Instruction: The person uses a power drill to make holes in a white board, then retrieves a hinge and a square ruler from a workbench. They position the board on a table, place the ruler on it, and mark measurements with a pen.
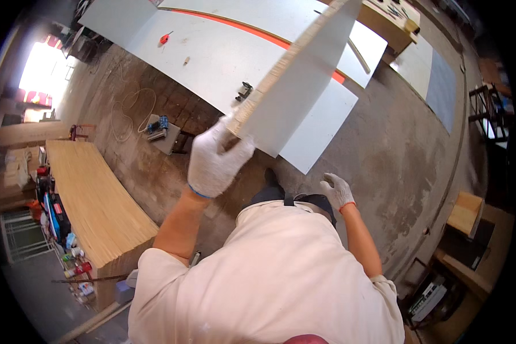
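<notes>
A long white board (307,83) with a raw, chipboard-coloured edge stands upright on its side in front of me. My left hand (215,160), in a white knitted glove, grips its near end, with the thumb on one face and the fingers toward the other. Beneath the board lie flat white panels (195,49) with an orange strip (235,26) showing between them. My right hand (338,191), gloved too, hangs low at my right side. Its fingers are loosely bent and apart, and it touches nothing. A small black and metal tool (243,92) sits on the panel beside the board.
A red tool (165,38) lies on the left panel, and a thin wooden strip (359,55) on the right one. On the floor at left are a blue power tool (159,125) and a pale cord (120,117). A stack of wooden sheets (97,200) stands nearer left.
</notes>
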Demonstrator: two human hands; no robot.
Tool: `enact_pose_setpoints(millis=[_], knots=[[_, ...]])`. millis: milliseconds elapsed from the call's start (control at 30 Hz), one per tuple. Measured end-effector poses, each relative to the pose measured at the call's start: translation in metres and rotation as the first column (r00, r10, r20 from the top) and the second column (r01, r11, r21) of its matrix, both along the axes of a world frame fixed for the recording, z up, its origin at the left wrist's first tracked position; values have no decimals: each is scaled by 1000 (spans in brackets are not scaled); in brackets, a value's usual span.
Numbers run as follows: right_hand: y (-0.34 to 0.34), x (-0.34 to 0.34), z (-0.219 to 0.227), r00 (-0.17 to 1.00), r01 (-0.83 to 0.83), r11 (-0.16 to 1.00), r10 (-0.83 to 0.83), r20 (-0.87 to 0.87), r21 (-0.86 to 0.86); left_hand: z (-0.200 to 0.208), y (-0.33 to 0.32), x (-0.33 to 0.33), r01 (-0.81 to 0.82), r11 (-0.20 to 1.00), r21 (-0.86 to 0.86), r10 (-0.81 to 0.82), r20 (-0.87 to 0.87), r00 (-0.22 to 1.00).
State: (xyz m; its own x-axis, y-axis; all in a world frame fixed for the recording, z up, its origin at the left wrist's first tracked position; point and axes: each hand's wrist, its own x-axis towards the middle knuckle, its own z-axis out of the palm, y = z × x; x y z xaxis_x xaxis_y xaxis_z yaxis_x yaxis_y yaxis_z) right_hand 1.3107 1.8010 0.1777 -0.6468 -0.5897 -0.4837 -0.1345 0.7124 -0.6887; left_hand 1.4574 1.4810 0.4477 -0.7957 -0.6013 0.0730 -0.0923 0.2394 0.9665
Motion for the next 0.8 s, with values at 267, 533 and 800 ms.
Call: enact_pose_setpoints(millis=[267,533,800], knots=[[-18,-82,26,990,-116,986,106,-90,-119,-29,47,-3,-218,940,-264,270,184,945],[-13,-191,54,953,-302,931,294,-68,-204,-58,108,-34,-562,793,-237,602,161,782],[4,-256,79,933,-314,874,357,50,-371,-58,134,-46,-587,687,-428,712,237,661]])
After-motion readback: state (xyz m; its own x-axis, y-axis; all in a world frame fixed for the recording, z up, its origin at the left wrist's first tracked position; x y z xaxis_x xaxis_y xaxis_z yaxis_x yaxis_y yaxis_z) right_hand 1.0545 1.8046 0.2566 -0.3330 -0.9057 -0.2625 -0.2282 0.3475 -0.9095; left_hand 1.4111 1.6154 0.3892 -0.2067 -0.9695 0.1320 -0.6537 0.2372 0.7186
